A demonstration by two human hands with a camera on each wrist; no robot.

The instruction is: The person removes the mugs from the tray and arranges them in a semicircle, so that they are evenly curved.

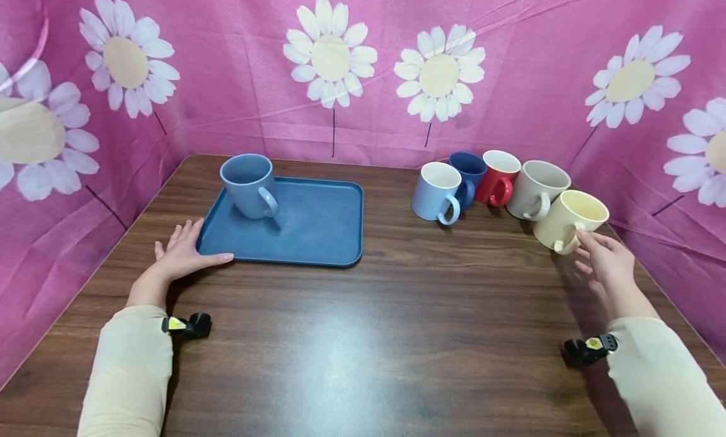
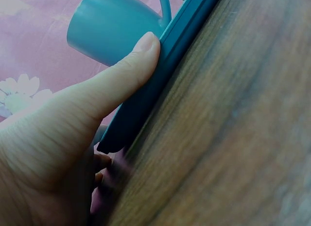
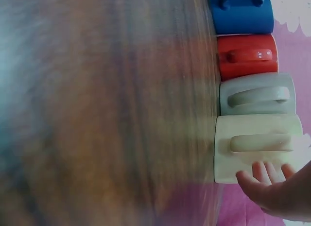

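Pink cloth printed with white daisies hangs behind a dark wooden table [image 1: 363, 336]. At its right edge stands a cream mug [image 1: 569, 220], pale yellow, matte, with a wide open mouth and a loop handle turned toward the person; it is the nearest of a row that also includes a grey mug [image 1: 535, 188], a red mug [image 1: 498, 176], a dark blue mug [image 1: 468, 170] and a light blue mug [image 1: 435, 192]. The right hand [image 1: 605, 262] reaches to the cream mug with fingers extended, fingertips at its handle and side, not closed around it. The left hand [image 1: 183, 251] lies flat, fingers straight, thumb pressed along the near-left edge of a blue tray [image 1: 317, 229] carrying a blue-grey mug [image 1: 249, 186].
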